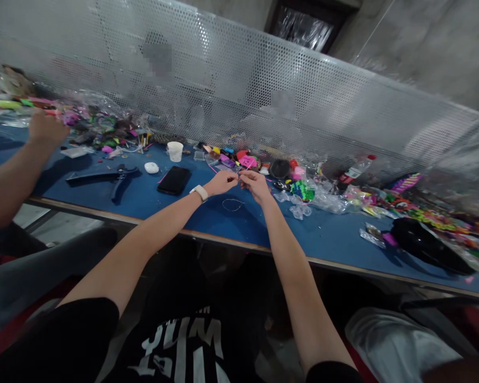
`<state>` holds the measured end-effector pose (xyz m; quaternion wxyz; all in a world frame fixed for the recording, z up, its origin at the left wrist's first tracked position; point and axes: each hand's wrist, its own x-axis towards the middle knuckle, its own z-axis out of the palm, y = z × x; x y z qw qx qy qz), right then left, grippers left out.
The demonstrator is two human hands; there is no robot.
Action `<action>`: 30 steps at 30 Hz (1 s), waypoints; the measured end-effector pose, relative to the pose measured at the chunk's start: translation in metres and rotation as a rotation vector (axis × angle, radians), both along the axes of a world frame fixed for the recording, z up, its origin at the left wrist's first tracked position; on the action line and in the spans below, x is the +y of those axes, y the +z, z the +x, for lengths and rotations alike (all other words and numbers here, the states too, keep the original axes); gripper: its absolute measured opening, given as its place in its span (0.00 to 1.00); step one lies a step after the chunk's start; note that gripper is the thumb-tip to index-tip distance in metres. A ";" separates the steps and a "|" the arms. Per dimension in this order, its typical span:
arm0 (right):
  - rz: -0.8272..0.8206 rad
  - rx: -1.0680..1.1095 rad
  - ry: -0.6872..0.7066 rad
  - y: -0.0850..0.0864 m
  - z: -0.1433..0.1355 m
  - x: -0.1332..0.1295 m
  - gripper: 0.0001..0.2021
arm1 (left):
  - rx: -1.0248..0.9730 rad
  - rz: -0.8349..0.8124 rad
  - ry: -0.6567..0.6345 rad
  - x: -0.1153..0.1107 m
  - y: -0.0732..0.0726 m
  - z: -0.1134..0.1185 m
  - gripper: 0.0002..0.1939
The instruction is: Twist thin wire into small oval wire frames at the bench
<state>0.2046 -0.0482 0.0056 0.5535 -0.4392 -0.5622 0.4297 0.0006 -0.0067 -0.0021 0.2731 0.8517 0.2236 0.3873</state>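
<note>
My left hand point(222, 183), with a white band point(201, 192) on the wrist, is closed in a pinch above the blue table. Right beside it, my right hand point(254, 184) is pinched too, and the fingertips of both hands nearly meet. A thin, light strand point(248, 167) sticks up by the right fingers. What else the fingertips hold is too small to make out. On the tabletop just below the hands lies a loop of thin string or wire point(233, 200). A black phone point(174, 180) rests left of my left hand.
Blue-black long-handled pliers or cutters point(99, 175), a white mouse-like object point(151, 168) and a paper cup point(175, 152) are at left. A neighbour's arm point(19, 170) reaches in there. Colourful bits and plastic bags point(327, 194) line the perforated metal partition point(239, 74). A black bowl-like object point(427, 244) sits right.
</note>
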 end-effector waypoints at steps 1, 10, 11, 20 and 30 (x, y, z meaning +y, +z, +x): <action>-0.034 0.011 0.030 0.001 0.002 -0.001 0.31 | 0.010 0.002 -0.012 -0.001 0.000 -0.001 0.15; -0.016 0.066 -0.027 0.001 0.001 -0.004 0.29 | -0.040 0.004 0.100 -0.008 0.000 0.005 0.16; 0.003 0.064 -0.057 0.001 -0.002 -0.003 0.28 | -0.060 0.011 0.131 -0.007 0.000 0.005 0.17; -0.056 0.193 -0.083 0.004 -0.023 -0.006 0.24 | -0.329 -0.251 0.090 -0.004 0.000 0.007 0.16; -0.074 0.167 -0.162 0.002 -0.017 -0.003 0.23 | -0.258 -0.295 0.005 -0.002 -0.006 0.007 0.18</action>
